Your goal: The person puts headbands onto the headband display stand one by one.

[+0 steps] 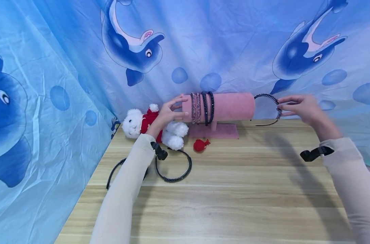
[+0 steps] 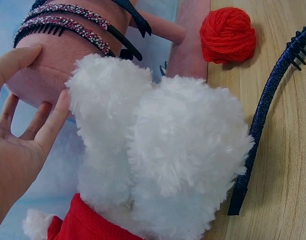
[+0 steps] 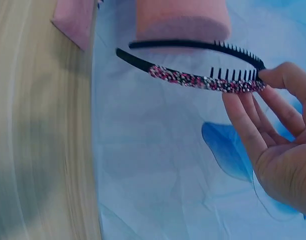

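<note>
A pink padded headband stand (image 1: 232,105) lies horizontally on its post above a pink base. My left hand (image 1: 167,113) holds its left end, thumb on top and fingers spread around the rim, as the left wrist view shows. Two pink-jewelled headbands (image 2: 75,35) and two dark headbands (image 1: 211,106) are around the roll. Off its right end, my right hand (image 1: 305,107) pinches a black toothed headband (image 3: 193,81) with pink and silver stones between thumb and fingers. The tips of this headband point toward the roll's end.
A white plush bear (image 1: 133,123) in red clothing lies beside the stand, under my left wrist. A red yarn ball (image 1: 199,145) sits before the base. Two dark headbands rest on the table, one (image 1: 179,177) partly behind my left sleeve. A blue dolphin curtain (image 1: 185,40) hangs behind.
</note>
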A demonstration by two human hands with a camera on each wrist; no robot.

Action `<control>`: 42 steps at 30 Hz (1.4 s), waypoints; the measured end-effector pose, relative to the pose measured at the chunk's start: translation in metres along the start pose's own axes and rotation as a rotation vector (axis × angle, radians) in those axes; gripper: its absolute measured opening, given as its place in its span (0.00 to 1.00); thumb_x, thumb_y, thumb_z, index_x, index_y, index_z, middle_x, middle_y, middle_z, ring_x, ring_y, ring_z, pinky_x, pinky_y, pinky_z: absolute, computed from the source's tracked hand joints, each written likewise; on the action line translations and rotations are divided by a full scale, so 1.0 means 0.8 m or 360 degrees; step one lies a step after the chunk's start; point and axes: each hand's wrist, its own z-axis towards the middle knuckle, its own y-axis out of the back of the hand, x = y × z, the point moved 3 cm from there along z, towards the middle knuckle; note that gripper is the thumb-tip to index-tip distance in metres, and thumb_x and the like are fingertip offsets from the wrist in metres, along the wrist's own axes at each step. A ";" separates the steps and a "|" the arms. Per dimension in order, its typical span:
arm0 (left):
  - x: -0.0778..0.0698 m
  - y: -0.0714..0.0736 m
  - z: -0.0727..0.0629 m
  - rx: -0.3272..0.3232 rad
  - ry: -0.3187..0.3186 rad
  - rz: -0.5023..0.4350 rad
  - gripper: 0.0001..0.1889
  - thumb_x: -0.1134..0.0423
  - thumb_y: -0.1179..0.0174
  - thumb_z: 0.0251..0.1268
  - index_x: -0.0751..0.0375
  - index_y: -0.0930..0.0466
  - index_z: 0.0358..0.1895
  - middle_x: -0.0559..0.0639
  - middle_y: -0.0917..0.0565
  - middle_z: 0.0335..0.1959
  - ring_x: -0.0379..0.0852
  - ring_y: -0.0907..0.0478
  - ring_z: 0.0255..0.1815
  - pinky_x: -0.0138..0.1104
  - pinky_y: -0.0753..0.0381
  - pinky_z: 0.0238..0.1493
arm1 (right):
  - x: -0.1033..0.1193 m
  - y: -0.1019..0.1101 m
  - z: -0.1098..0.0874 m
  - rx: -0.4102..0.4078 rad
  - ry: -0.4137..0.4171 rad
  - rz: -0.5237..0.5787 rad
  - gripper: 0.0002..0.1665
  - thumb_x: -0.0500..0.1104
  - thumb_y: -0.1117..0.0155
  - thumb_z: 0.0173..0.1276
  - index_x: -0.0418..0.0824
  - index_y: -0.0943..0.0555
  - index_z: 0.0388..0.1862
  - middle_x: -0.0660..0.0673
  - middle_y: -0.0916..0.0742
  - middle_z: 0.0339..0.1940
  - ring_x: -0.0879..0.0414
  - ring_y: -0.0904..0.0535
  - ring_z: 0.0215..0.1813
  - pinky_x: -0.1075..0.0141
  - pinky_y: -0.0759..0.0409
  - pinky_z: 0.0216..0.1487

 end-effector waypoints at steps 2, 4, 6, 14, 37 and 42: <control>0.000 0.000 0.000 -0.0006 -0.0015 0.0010 0.35 0.75 0.29 0.58 0.51 0.25 0.70 0.30 0.40 0.81 0.53 0.35 0.77 0.45 0.14 0.61 | 0.000 -0.007 -0.001 -0.0039 0.0023 0.0042 0.11 0.40 0.33 0.72 0.57 0.11 0.43 0.64 0.11 0.35 0.69 0.12 0.39 0.69 0.09 0.39; 0.000 0.000 0.000 -0.0007 -0.0024 0.0009 0.34 0.75 0.29 0.58 0.51 0.24 0.70 0.30 0.39 0.80 0.53 0.35 0.77 0.46 0.14 0.61 | 0.000 -0.014 -0.002 -0.0076 0.0043 0.0080 0.10 0.40 0.32 0.71 0.56 0.11 0.42 0.63 0.11 0.35 0.69 0.13 0.38 0.69 0.09 0.39; 0.000 0.000 -0.001 -0.0005 -0.0027 0.0010 0.34 0.74 0.29 0.58 0.51 0.24 0.69 0.30 0.39 0.80 0.53 0.34 0.77 0.46 0.14 0.61 | 0.001 -0.021 -0.002 -0.0114 0.0057 0.0113 0.09 0.39 0.31 0.70 0.55 0.11 0.41 0.63 0.11 0.34 0.69 0.12 0.38 0.69 0.09 0.39; 0.001 0.002 -0.001 -0.0002 -0.0012 0.0013 0.34 0.74 0.29 0.58 0.50 0.24 0.69 0.29 0.39 0.80 0.52 0.35 0.77 0.47 0.13 0.60 | 0.000 -0.041 0.005 -0.0194 0.0080 0.0324 0.08 0.35 0.28 0.65 0.48 0.10 0.39 0.59 0.11 0.33 0.67 0.12 0.36 0.67 0.09 0.38; 0.003 0.001 0.000 0.0003 -0.0061 0.0032 0.34 0.75 0.29 0.57 0.50 0.24 0.69 0.29 0.39 0.80 0.53 0.34 0.76 0.47 0.13 0.59 | 0.014 -0.080 0.026 -0.0199 0.0135 0.0066 0.23 0.39 0.29 0.68 0.28 0.18 0.58 0.64 0.12 0.34 0.68 0.13 0.40 0.66 0.09 0.41; 0.002 0.002 0.001 0.0009 -0.0036 0.0015 0.34 0.74 0.29 0.58 0.52 0.25 0.70 0.32 0.40 0.81 0.53 0.35 0.77 0.47 0.14 0.61 | 0.017 -0.088 0.032 -0.0170 0.0192 0.0078 0.24 0.37 0.29 0.67 0.24 0.20 0.57 0.62 0.11 0.31 0.67 0.12 0.38 0.66 0.09 0.40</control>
